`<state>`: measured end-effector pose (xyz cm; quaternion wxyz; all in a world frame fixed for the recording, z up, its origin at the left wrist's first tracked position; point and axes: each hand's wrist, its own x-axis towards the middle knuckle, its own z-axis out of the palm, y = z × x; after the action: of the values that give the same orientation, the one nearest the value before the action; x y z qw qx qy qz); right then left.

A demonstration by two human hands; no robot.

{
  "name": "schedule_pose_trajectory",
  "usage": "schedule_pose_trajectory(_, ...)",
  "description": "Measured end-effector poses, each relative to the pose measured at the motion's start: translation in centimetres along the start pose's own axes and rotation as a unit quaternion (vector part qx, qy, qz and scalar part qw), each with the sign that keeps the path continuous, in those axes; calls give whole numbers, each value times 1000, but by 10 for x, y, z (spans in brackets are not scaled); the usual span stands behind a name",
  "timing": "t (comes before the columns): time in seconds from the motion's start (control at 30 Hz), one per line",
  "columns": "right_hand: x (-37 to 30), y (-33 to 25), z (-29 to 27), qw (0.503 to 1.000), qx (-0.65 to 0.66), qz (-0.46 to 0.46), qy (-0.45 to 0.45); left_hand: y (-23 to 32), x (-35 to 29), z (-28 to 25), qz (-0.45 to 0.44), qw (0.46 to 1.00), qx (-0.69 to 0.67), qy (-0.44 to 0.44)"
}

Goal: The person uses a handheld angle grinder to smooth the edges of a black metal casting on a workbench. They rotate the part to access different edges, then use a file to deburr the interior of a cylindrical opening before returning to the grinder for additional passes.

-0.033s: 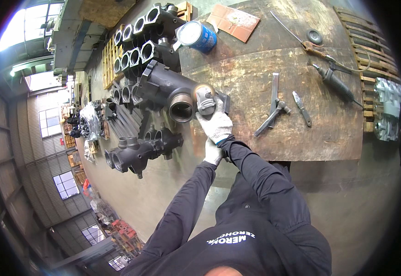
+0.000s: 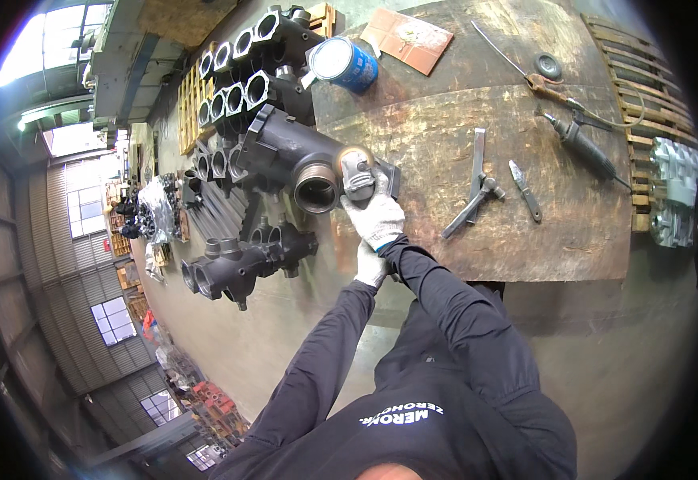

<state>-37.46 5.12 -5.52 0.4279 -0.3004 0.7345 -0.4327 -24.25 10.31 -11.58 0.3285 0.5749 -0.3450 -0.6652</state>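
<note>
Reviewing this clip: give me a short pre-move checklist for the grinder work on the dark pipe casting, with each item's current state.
1. Right hand gloved and gripping the grinder: ok.
2. Left hand gloved and supporting from behind: ok; its exact grip is hidden.
3. Grinder disc meeting the open end of the pipe casting: ok.
4. Casting resting steadily at the table edge: cannot tell; no clamp visible.
5. Loose tools, such as the hammer and the file, apart from the hands: ok.
6. Eye protection worn: cannot tell.
</note>
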Motion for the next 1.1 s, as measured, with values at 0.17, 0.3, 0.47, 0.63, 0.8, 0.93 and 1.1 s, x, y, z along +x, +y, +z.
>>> schedule_pose_trajectory(0.17,-7,-9,-13,1000,-6,-10,-14,5,-16,11,25,992,119,23)
schedule_pose_trajectory(0.3,-15,-16,-23,1000,-6,-13,-14,13,-32,22,45,991,125,2)
schedule_pose_trajectory(0.47,-22,-15,-28,1000,4,-1,-30,12,-42,28,32,997,61,17)
schedule_pose_trajectory(0.63,-23,-9,-25,1000,14,-2,-26,4,-43,24,69,996,54,-22)
schedule_pose_trajectory(0.8,-16,-6,-16,1000,2,-5,-10,-6,-32,16,85,991,101,-18)
schedule_pose_trajectory(0.93,3,-5,-10,999,-27,-4,-35,-11,-7,13,19,999,38,23)
schedule_pose_trajectory(1.1,8,-8,-11,999,-34,-31,-18,-2,-7,25,23,998,44,44)
